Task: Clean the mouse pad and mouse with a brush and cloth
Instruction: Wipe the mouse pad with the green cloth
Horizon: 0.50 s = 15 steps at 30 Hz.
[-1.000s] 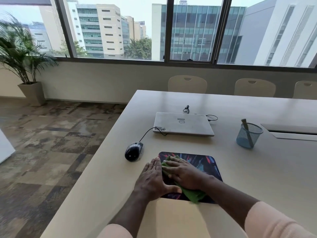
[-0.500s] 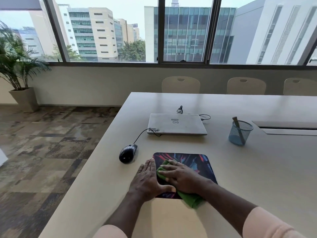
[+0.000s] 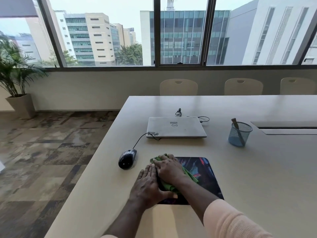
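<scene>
A dark, colourfully printed mouse pad (image 3: 204,174) lies on the table in front of me. My right hand (image 3: 169,170) presses a green cloth (image 3: 189,176) flat onto the pad's far left corner, fingers straight. My left hand (image 3: 145,184) lies flat on the pad's left edge, holding it down. A black wired mouse (image 3: 127,158) sits on the table just left of the pad. A brush (image 3: 237,129) stands in a blue mesh cup.
A shut white laptop (image 3: 175,127) lies behind the pad, with the mouse cable running to it. The blue mesh cup (image 3: 239,134) stands at the right. A table cable hatch (image 3: 288,127) is far right. The table's left edge (image 3: 96,150) drops to the floor. Chairs line the far side.
My right hand has slid the green cloth forward and left, up to the pad's far left corner. My left hand stays flat on the pad's left edge.
</scene>
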Tool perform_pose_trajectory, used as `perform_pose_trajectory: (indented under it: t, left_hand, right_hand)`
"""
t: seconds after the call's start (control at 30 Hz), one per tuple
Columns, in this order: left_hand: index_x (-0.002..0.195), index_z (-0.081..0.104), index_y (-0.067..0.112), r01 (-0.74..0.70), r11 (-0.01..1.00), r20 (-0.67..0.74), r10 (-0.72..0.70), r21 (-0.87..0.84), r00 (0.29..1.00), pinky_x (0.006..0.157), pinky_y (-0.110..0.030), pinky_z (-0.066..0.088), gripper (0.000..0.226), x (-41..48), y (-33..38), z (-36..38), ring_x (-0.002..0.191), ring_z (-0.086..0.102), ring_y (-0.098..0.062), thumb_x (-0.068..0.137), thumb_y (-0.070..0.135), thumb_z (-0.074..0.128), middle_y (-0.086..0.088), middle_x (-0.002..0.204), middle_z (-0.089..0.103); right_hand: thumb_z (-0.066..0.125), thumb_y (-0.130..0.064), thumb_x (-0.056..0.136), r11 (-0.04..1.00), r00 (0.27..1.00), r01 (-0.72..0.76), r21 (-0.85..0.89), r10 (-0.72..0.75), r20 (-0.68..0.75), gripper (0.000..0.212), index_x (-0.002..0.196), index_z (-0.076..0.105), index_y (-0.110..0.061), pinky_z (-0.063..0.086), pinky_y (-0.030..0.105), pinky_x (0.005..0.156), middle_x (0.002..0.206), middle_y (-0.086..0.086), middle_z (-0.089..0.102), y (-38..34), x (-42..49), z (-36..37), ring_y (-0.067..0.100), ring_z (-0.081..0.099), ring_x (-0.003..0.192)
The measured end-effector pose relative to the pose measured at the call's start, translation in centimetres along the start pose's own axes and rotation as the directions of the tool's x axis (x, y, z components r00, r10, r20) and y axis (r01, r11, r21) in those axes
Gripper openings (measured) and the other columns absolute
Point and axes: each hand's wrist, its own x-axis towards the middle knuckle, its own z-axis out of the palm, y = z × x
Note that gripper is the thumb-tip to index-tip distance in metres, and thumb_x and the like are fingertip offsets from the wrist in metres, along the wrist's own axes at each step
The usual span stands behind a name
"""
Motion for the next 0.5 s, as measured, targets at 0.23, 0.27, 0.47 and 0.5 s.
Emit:
perform_pose_trajectory:
  t: [0.23,0.27,0.47,0.5]
  left_hand:
    - [0.157,-0.002,0.008,-0.005,1.0,0.003,0.005,0.026,1.0,0.121,-0.031,-0.009,0.156,0.1,-0.1,-0.1,0.152,-0.008,-0.015,0.04,0.109,0.015,-0.009,0.166,-0.004]
    - [0.157,-0.001,0.007,-0.004,0.999,0.012,0.003,0.031,1.0,0.122,-0.031,-0.008,0.157,0.2,-0.1,-0.1,0.153,-0.008,-0.016,0.04,0.11,0.015,-0.009,0.166,-0.004]
    - [0.156,-0.003,0.005,0.009,0.999,0.031,-0.01,0.041,0.999,0.121,-0.031,-0.009,0.158,0.2,-0.1,-0.1,0.152,-0.009,-0.016,0.041,0.11,0.017,-0.01,0.165,-0.006]
    - [0.156,-0.003,0.005,0.01,0.999,0.033,-0.012,0.043,0.999,0.121,-0.032,-0.009,0.158,0.2,-0.1,0.0,0.152,-0.009,-0.016,0.04,0.11,0.016,-0.01,0.165,-0.006]
  right_hand:
    - [0.032,-0.045,0.096,0.997,0.997,-0.075,-0.028,0.075,-0.027,0.049,0.14,0.046,-0.031,0.027,0.049,0.111,0.151,0.005,0.04,1.6,-0.8,-0.3,0.031,0.032,0.135]
    - [0.031,-0.043,0.096,0.988,0.988,-0.147,-0.04,0.144,-0.064,0.047,0.136,0.05,-0.028,0.03,0.049,0.108,0.146,0.007,0.044,2.1,-1.1,-0.4,0.032,0.036,0.13]
    - [0.033,-0.03,0.097,0.883,0.877,-0.466,-0.062,0.451,-0.168,0.035,0.114,0.058,-0.013,0.035,0.049,0.105,0.128,0.012,0.05,3.3,-2.3,-1.0,0.035,0.043,0.118]
    - [0.033,-0.03,0.098,0.888,0.882,-0.454,-0.071,0.436,-0.179,0.034,0.114,0.058,-0.013,0.036,0.048,0.105,0.128,0.012,0.05,2.8,-2.2,-1.0,0.035,0.044,0.117]
